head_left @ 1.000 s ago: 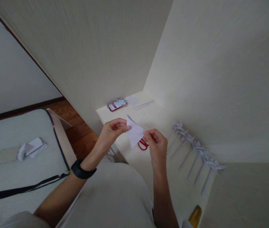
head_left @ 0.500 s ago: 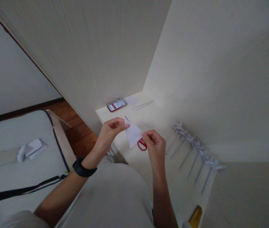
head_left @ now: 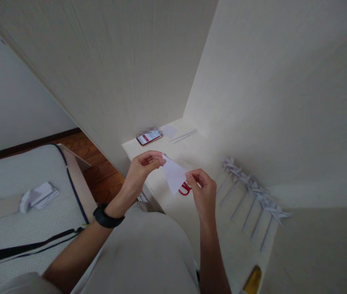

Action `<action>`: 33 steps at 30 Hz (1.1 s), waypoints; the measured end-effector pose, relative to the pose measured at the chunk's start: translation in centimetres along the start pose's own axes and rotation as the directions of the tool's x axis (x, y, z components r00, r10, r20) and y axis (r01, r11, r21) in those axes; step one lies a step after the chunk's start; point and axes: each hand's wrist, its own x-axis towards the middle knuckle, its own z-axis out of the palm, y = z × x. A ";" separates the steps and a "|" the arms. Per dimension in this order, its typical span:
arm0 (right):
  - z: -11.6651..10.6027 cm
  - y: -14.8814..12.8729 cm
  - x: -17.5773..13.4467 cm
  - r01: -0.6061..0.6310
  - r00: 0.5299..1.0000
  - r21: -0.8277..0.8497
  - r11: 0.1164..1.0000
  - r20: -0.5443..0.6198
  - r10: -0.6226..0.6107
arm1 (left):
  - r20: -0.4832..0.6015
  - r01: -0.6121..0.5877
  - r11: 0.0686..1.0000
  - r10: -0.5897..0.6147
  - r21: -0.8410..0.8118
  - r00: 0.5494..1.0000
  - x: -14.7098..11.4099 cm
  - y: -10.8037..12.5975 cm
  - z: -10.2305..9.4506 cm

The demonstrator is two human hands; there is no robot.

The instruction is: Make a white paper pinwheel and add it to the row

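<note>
A small white sheet of paper [head_left: 174,174], folded into a triangle, is held up over the desk between my two hands. My left hand [head_left: 144,169], with a black band on its wrist, pinches the paper's upper left corner between thumb and fingers. The right corner is pinched by my right hand [head_left: 203,185]. Just below and behind the paper, the red handles of a pair of scissors [head_left: 185,189] show on the desk; their blades are hidden. Several white paper pinwheels [head_left: 249,183] on thin sticks lie in a row at the right.
At the desk's [head_left: 173,222] far end lie a phone [head_left: 149,137], a flat piece of paper [head_left: 169,131] and two thin white sticks [head_left: 184,136]. A yellow object [head_left: 253,279] sits at the near right edge. On the mattress [head_left: 32,163] at left are folded papers [head_left: 42,195] and a black strap [head_left: 26,246].
Both hands have shifted slightly right with the paper, and more of the scissors' handles shows. My right hand stays pinched on the same corner. The view has turned a little.
</note>
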 end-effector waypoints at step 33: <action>0.0 0.5 0.4 -0.065 0.986 0.202 0.977 -0.136 0.094 | 0.054 0.108 0.990 -0.113 0.092 0.992 -1.7 -1.1 1.6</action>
